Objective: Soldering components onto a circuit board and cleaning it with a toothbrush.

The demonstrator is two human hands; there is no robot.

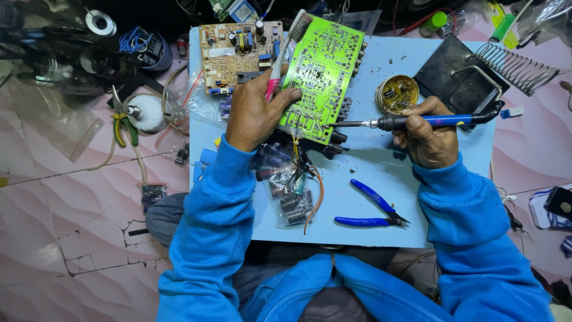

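The left hand grips a green circuit board and toothbrush; the right hand is closed around a soldering iron, tip at the board's lower edge. Soldering looks underway; steady contact is needed.

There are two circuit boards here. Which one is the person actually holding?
The bright green circuit board, gripped by the left hand together with a toothbrush. The tan circuit board lies untouched behind it.

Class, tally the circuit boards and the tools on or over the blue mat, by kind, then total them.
Circuit boards: 2, green and tan
Soldering iron: 1
Toothbrush: 1
Blue-handled cutters: 1
Total: 5
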